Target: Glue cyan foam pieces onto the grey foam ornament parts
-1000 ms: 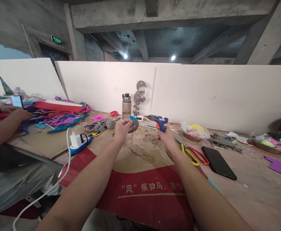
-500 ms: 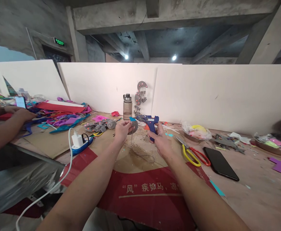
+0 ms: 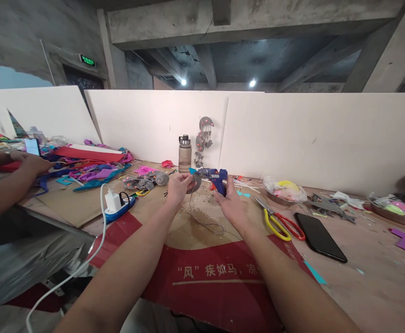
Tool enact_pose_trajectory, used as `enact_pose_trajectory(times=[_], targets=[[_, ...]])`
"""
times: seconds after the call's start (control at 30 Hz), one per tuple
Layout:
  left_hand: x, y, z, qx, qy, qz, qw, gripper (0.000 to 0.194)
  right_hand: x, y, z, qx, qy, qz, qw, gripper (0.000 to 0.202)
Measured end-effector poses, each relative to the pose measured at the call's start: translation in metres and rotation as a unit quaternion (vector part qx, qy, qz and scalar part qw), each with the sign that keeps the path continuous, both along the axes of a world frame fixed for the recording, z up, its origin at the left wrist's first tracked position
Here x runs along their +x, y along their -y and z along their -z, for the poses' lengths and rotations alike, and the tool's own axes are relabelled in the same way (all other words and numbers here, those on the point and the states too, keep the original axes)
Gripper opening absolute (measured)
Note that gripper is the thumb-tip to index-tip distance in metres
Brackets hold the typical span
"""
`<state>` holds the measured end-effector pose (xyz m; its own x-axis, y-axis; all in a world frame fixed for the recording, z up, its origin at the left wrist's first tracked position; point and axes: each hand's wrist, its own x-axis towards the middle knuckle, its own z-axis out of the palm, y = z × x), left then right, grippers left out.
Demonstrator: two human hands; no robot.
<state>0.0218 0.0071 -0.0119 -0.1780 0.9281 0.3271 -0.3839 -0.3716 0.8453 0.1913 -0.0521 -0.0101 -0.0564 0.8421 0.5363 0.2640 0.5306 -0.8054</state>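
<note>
My left hand (image 3: 181, 187) pinches a round grey piece (image 3: 196, 183) with a small blue bit at its top; a thin cord trails down from it. In my right hand (image 3: 229, 199) is a blue glue gun (image 3: 218, 178), gripped by its handle, its front pointing left at the grey piece. Whether the nozzle touches the piece I cannot tell. Beneath both hands lies a brown and red cardboard sheet (image 3: 216, 286). Behind them, a grey crescent ornament with hanging pieces (image 3: 205, 124) is against the white board, beside a water bottle (image 3: 185, 155).
Right of my hands lie scissors with yellow and red handles (image 3: 277, 224) and a black phone (image 3: 320, 237). A bowl (image 3: 282, 199) holds bagged material. To the left are a blue power strip (image 3: 119, 210) with a white cable, grey pieces (image 3: 143, 181), and another person's hand (image 3: 38, 166) near coloured scraps.
The glue gun has tipped to a more level pose and its front now overlaps the grey piece's edge. My right hand has turned slightly with it; my left keeps its hold.
</note>
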Motion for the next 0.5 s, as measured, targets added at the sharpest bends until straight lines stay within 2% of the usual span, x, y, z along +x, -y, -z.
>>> enact_pose_trajectory(times=[0.13, 0.5], targets=[[-0.0010, -0.0032, 0.0021, 0.002, -0.017, -0.019, 1.000, 0.024, -0.0023, 0.0009, 0.0011, 0.011, 0.029, 0.025, 0.999, 0.039], [-0.0024, -0.0085, 0.0053, 0.008, -0.041, -0.038, 0.998, 0.015, -0.0068, 0.0049, -0.0009, 0.030, 0.052, 0.037, 0.997, 0.041]])
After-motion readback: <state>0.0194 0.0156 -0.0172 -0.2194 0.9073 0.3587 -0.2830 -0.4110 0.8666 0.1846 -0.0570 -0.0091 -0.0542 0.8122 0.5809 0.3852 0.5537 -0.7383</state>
